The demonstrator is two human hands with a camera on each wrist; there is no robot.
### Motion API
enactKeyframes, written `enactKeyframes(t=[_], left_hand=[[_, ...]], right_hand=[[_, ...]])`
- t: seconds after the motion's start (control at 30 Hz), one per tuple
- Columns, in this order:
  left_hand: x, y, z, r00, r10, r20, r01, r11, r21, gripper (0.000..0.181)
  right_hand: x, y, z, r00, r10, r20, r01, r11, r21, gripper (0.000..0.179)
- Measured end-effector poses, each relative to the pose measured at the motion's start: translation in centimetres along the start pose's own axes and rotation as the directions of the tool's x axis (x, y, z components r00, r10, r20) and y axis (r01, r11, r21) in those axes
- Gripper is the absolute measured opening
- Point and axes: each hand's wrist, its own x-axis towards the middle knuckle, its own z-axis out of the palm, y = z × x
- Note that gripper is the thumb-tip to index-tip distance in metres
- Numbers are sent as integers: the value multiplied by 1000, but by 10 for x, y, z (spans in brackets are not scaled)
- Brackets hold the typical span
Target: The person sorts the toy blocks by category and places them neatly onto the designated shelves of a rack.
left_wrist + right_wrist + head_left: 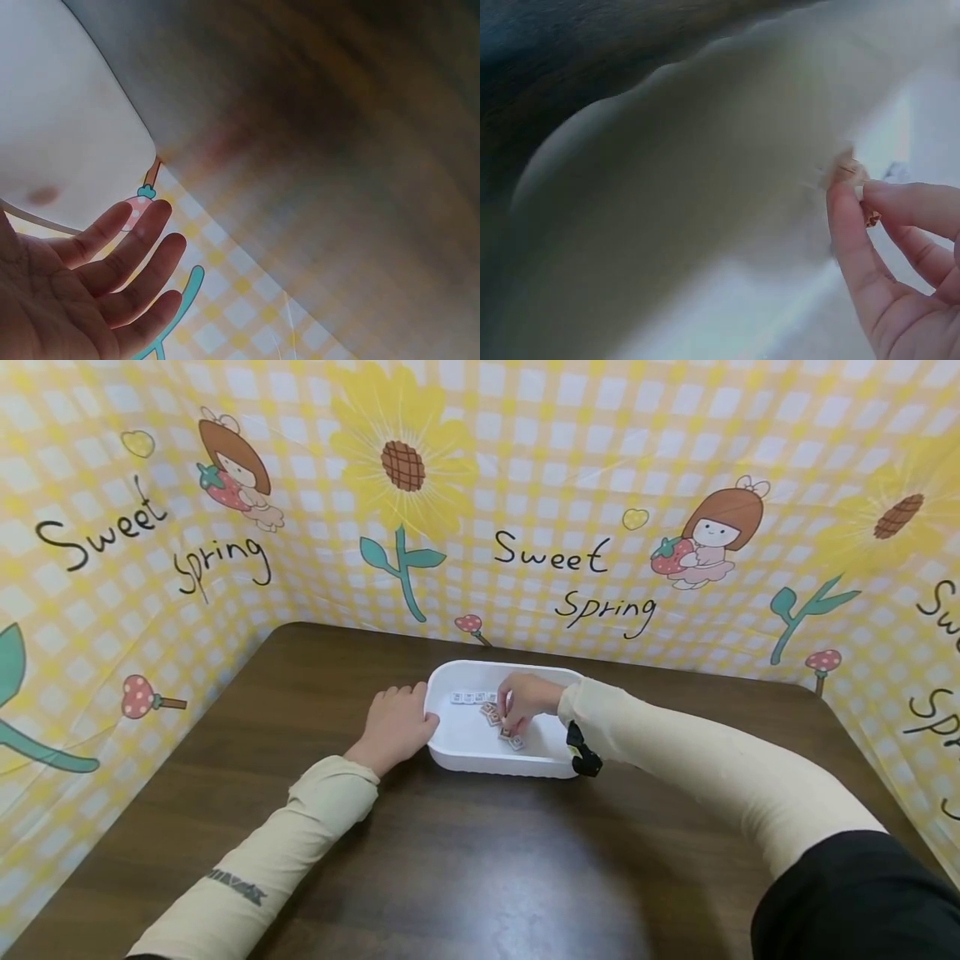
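- Head: I have the right hand (528, 695) inside a white rounded plastic tub (502, 766), over small tan-and-white square tiles (491, 715); brushing knuckles could disturb the white square blocks (468, 698).
- Left wrist: the left hand (82, 300) is loosely spread beside the tub; a bump could slide it.
- Right wrist: thumb and forefinger pinch a small pale piece (859, 193); this fingertip grip may slip.

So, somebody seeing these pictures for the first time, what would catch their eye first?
Probably the yellow checked cloth with its big sunflowers, filling the background behind the table. Next, the white tray on the dark wood, with the right hand inside it, pinching a small piece, and the left hand at its left end.
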Motion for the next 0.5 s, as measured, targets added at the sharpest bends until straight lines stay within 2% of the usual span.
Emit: enactKeyframes(t=[0.23,0.37,0.5], left_hand=[[2,4,0,1000,11,5,-11,1000,-5,45],[3,3,1,1000,12,-1,-12,1000,1,45],[3,0,2,1000,11,-13,-11,1000,13,43]], right_hand=[[-15,8,-17,991,-133,-33,136,984,118,23],[-33,12,-30,977,-207,-53,213,958,194,30],[-53,14,-41,963,-246,-108,266,928,261,26]])
